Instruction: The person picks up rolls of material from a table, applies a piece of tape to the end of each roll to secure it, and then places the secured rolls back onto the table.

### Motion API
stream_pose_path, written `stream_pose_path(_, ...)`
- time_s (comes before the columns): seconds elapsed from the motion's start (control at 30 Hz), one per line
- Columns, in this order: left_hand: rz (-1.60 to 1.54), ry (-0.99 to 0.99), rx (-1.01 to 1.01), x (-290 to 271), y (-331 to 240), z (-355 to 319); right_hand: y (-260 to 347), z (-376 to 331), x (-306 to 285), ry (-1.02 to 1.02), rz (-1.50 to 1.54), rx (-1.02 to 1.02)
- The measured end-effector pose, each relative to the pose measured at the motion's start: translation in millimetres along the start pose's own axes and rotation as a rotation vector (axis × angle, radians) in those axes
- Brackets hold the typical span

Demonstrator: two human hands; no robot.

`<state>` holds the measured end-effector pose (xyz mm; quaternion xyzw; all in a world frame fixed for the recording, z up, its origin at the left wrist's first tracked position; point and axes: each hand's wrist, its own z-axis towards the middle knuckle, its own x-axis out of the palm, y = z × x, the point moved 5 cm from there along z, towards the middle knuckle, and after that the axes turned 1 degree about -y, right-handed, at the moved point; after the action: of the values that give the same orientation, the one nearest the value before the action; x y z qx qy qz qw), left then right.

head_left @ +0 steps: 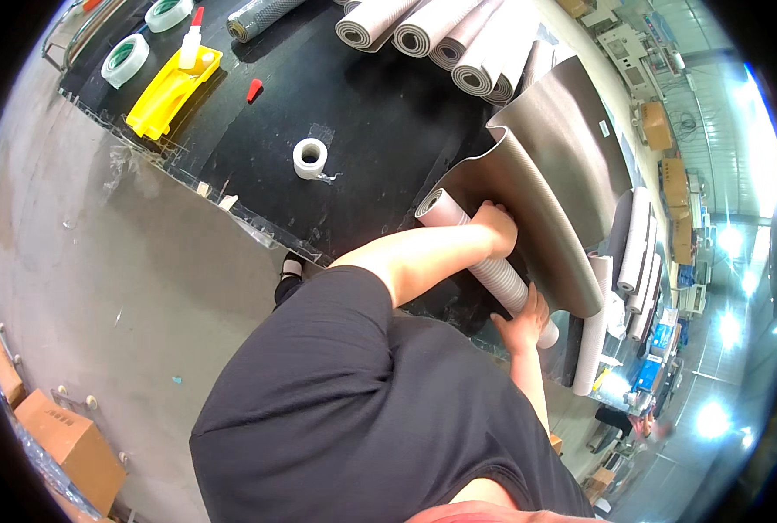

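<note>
A pale pinkish-grey mat with a ribbed surface, rolled up into a tube [498, 281], lies slantwise at the near edge of the black table [380, 113]. My left hand [495, 228] is closed over the tube's upper part, its fingertips turned to the far side. Lower down, my right hand [525, 324] wraps round the tube near its other end, thumb and fingers on opposite sides. The spiral end of the roll shows beyond my left hand. Just past both hands, a large brown mat [541, 222] lies loosely curled, with a wavy fold along its edge.
Several rolled mats [410, 39] lie at the far side, with more rolls [637, 261] at right. A small white tape roll [310, 159], a red cap [254, 90], a yellow tape dispenser [157, 106] and a larger tape roll [125, 61] are on the table. Cartons [73, 440] stand lower left.
</note>
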<state>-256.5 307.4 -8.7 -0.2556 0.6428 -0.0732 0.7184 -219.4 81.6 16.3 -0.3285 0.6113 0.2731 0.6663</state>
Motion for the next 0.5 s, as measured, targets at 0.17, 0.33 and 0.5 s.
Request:
stream_pose_path(0.17, -0.116, 0.065, 0.029, -21.6, -18.5, -21.8, -10.9, 48.7, -10.5, 0.14, -0.061, 0.076)
stream_pose_path(0.33, 0.099, -0.165, 0.313, -2.2, -36.2, -170.6, -4.5, -20.2, 10.0, 0.689, 0.373, -0.13)
stream_pose_path(0.5, 0.069, 0.189, 0.192, -20.6, -23.2, -107.7, -39.2, -54.0, -19.2, 0.063, 0.303, 0.001)
